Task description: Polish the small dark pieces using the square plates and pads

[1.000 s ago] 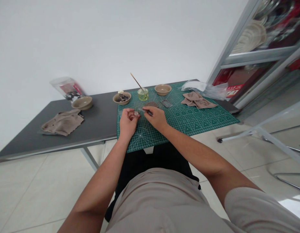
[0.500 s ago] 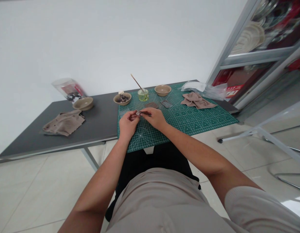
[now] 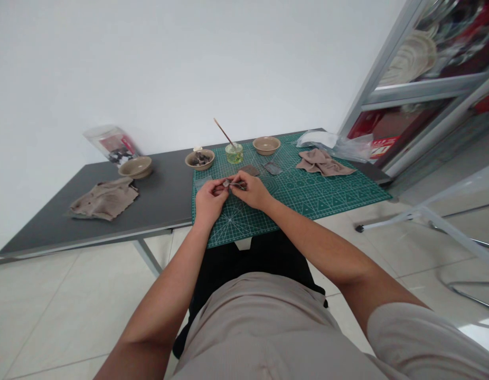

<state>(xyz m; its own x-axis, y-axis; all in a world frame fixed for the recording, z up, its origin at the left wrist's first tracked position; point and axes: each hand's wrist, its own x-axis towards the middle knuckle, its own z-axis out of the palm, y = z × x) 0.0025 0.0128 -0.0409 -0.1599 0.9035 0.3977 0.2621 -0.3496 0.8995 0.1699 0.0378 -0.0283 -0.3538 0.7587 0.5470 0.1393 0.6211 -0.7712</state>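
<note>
My left hand (image 3: 209, 201) pinches a small pale, roundish piece (image 3: 226, 183) between thumb and fingers, just above the green cutting mat (image 3: 292, 198). In my right hand (image 3: 253, 192) is a thin dark strip (image 3: 240, 184), its near end against or very close to the pale piece; the exact kind of either is too small to tell. Behind my hands, a brown flat square (image 3: 249, 170) and a grey flat piece (image 3: 272, 168) lie on the mat. A clear sheet (image 3: 203, 182) lies partly beside my left fingers.
Along the back stand a bowl of dark bits (image 3: 199, 160), a glass jar (image 3: 234, 153) with a slanted stick, and another bowl (image 3: 266, 145). A brown cloth (image 3: 323, 163) and plastic bag (image 3: 349, 148) are at right. A third bowl (image 3: 135, 168) and cloth (image 3: 104, 199) are at left.
My right hand has moved left, bringing the dark strip from apart to the pale piece at my left fingertips. My left hand stays almost in place.
</note>
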